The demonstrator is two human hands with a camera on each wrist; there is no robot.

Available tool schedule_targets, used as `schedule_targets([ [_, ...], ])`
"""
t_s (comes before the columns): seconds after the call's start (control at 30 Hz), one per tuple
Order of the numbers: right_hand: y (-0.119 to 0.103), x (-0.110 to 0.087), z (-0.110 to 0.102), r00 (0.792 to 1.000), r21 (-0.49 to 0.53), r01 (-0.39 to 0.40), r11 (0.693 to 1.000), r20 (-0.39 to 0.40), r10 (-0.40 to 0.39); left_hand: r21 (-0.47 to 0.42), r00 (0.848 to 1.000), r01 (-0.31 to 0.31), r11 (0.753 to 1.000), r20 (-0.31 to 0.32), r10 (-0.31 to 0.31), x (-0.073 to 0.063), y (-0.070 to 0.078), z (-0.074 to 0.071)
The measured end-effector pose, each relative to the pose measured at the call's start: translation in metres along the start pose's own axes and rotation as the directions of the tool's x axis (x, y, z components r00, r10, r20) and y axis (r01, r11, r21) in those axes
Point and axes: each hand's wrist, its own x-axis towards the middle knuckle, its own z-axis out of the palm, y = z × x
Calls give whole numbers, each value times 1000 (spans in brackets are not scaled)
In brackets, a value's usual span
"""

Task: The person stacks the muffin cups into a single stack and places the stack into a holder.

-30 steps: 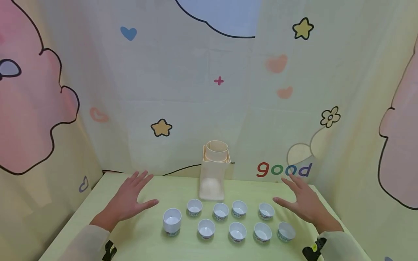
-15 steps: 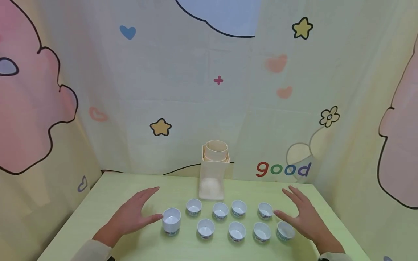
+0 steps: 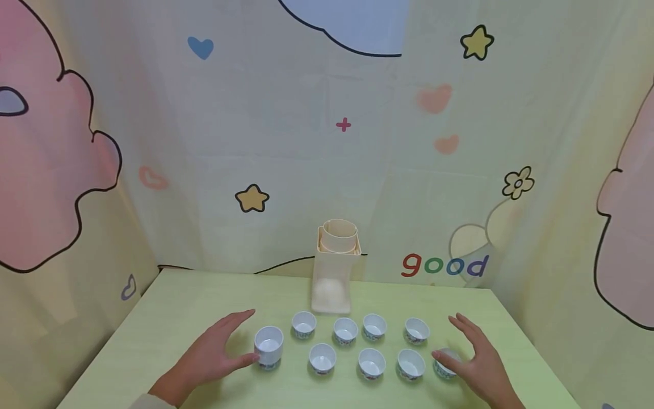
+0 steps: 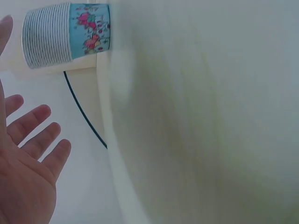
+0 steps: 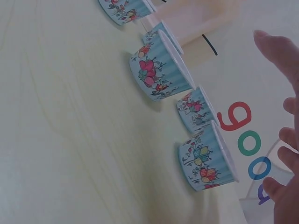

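Observation:
On the left of the table stands a stack of nested paper cups (image 3: 268,343); in the left wrist view the stack (image 4: 65,35) shows many white rims and a blue floral base. My left hand (image 3: 209,352) is just left of it, fingers spread, the thumb tip close to its side; I cannot tell if they touch. Several single floral paper cups (image 3: 372,363) stand right of the stack in two loose rows. My right hand (image 3: 480,360) hovers by the rightmost cup (image 3: 444,370), its thumb covering part of that cup, fingers extended and holding nothing.
A cream-coloured cup dispenser (image 3: 332,284) with a round tube on top stands at the back centre of the table (image 3: 286,392). Behind it hangs a printed curtain (image 3: 296,113), and further curtain runs along both sides.
Both hands have come down and nearer to me. The left thumb has moved close to the stack, and the right hand has lowered beside the rightmost cup. The cups have not moved.

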Motion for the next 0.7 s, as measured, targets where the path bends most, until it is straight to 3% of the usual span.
schedule_targets([
  [0.23, 2, -9, 6, 995, 109, -102, 989, 11, 102, -170, 1000, -30, 985, -12, 29, -1, 1, 11],
  [0.4, 5, -14, 9, 986, 179, -168, 969, 20, 167, -329, 999, -48, 943, -8, 48, 1, 2, 17],
  [0.7, 15, -18, 18, 940, 221, -340, 914, 105, 325, -485, 999, 11, 874, 51, 16, 3, 4, 26],
])
